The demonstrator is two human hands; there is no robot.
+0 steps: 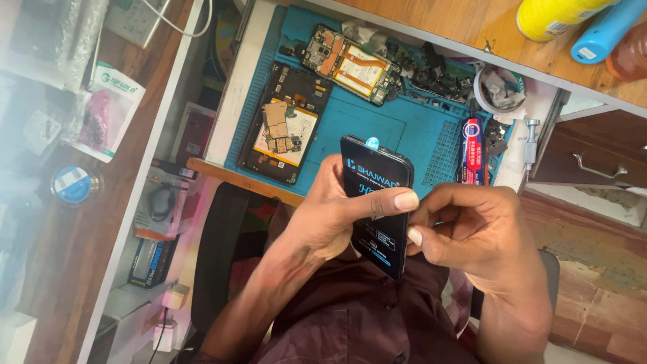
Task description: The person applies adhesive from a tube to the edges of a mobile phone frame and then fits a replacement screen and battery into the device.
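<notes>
I see my left hand [323, 216] wrapped around a black phone [376, 202], thumb across its dark front, near the middle of my view. My right hand [472, 232] is curled tight at the phone's 3 o'clock edge, fingertips pinching there; I cannot tell if it holds a small tool. I think the phone looks closed up. At 11 o'clock, on the blue mat [377, 128], two opened phones [286, 125] lie with their insides showing, so more work seems left
</notes>
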